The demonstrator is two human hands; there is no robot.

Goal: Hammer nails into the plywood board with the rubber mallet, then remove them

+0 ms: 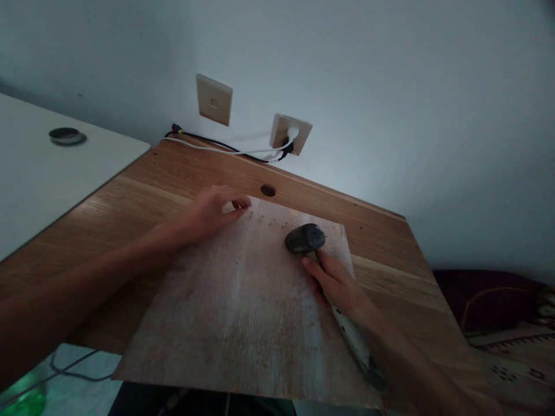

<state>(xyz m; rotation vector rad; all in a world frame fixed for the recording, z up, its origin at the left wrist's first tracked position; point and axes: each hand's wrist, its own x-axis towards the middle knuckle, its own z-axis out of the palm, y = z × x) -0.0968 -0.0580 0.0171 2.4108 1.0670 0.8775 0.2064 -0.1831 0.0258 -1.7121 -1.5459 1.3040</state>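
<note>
A pale wooden board lies on a brown wooden desk. My left hand rests near the board's far edge with thumb and fingertips pinched together; what they hold is too small to make out. Several tiny nails stand in a row just to its right. My right hand is wrapped round the handle of a hammer whose dark rounded head lies on the board beyond my fingers. The pale handle runs back under my wrist towards the board's near right corner.
A white desk with a round cable grommet adjoins on the left. Wall sockets and cables run along the back. A hole pierces the brown desk. Dark furniture stands at right.
</note>
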